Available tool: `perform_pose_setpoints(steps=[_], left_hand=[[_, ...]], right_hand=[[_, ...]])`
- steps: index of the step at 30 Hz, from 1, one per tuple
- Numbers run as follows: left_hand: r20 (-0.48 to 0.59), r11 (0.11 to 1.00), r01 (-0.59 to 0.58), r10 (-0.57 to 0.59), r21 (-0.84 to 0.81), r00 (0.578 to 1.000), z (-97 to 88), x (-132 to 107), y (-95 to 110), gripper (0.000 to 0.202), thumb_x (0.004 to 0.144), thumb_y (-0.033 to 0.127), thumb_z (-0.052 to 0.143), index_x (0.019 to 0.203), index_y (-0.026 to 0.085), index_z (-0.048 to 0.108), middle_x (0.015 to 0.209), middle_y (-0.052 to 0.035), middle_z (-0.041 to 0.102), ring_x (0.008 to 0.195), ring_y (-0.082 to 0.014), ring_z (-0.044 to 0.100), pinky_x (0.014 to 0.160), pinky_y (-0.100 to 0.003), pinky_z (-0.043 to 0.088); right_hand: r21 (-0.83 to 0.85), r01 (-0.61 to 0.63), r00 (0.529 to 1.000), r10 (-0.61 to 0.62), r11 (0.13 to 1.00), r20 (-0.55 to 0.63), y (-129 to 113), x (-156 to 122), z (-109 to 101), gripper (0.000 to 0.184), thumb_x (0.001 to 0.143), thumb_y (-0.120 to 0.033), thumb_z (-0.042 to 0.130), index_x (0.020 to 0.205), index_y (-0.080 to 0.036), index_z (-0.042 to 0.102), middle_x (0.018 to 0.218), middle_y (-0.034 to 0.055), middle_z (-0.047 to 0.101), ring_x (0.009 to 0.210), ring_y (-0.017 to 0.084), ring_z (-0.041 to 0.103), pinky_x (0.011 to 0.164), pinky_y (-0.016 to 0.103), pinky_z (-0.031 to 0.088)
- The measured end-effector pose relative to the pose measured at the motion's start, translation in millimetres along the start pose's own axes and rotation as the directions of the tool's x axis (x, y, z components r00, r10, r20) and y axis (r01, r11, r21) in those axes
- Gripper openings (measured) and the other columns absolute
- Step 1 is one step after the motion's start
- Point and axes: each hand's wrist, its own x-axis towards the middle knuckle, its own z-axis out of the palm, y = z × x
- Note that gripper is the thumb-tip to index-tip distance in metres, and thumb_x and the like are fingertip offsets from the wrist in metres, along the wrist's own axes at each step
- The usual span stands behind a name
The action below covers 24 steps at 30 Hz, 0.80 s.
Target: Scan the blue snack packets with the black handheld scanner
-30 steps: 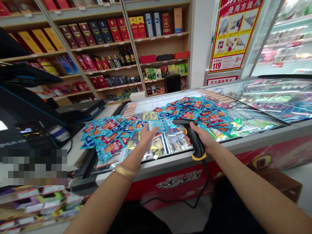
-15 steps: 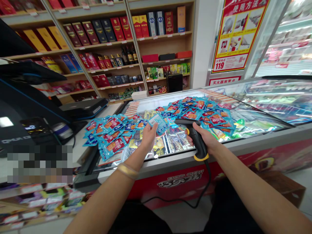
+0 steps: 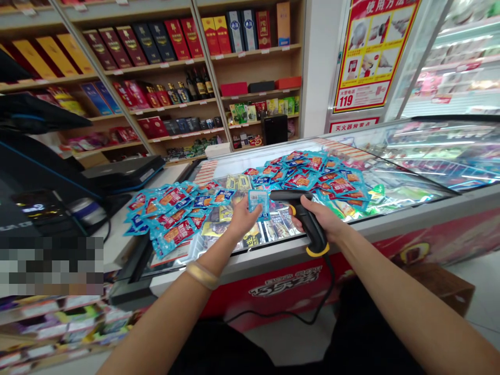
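My left hand [image 3: 241, 220] pinches a small blue snack packet [image 3: 258, 200] and holds it up over the glass lid of a chest freezer [image 3: 273, 245]. My right hand [image 3: 322, 219] grips a black barcode scanner with a yellow base [image 3: 302, 216]; its head points left at the packet, a few centimetres away. Two heaps of the same blue and red packets lie on the lid: one to the left [image 3: 167, 216], one behind and to the right [image 3: 312, 177].
A black till screen and register [image 3: 47, 172] stand on the counter at the left. Shelves of boxed bottles [image 3: 156, 62] line the back wall. The scanner's cable [image 3: 289, 317] hangs down the freezer's red front. A second glass freezer [image 3: 429, 151] extends right.
The packet in my left hand has shifted from tilted to facing the scanner head. Both hands have stayed roughly in place; the view has dipped slightly.
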Motion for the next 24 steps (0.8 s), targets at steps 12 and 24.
perform_pose_setpoints(steps=[12,24], left_hand=[[-0.001,0.992,-0.057,0.058,0.109,0.998,0.3,-0.7,-6.1,0.027,0.075,0.034,0.059,0.094,0.017,0.063,0.089,-0.0049,0.070,0.084,-0.0209,0.064,0.081,-0.034,0.049],[-0.107,0.986,-0.100,0.114,0.130,0.988,-6.2,2.8,-6.5,0.028,0.080,0.026,0.052,0.104,0.016,0.063,0.094,-0.0060,0.070,0.088,-0.0211,0.064,0.085,-0.036,0.050]], right_hand=[[-0.025,-0.014,0.999,0.013,1.000,-0.034,-0.6,1.1,2.4,0.055,0.065,-0.066,0.071,0.076,-0.014,0.061,0.055,0.0016,0.058,0.046,0.010,0.050,0.046,0.020,0.044],[0.070,0.002,1.000,-0.002,0.998,-0.007,-6.7,1.7,5.2,0.051,0.066,-0.064,0.071,0.077,-0.016,0.058,0.054,0.0003,0.055,0.048,0.010,0.048,0.047,0.019,0.042]])
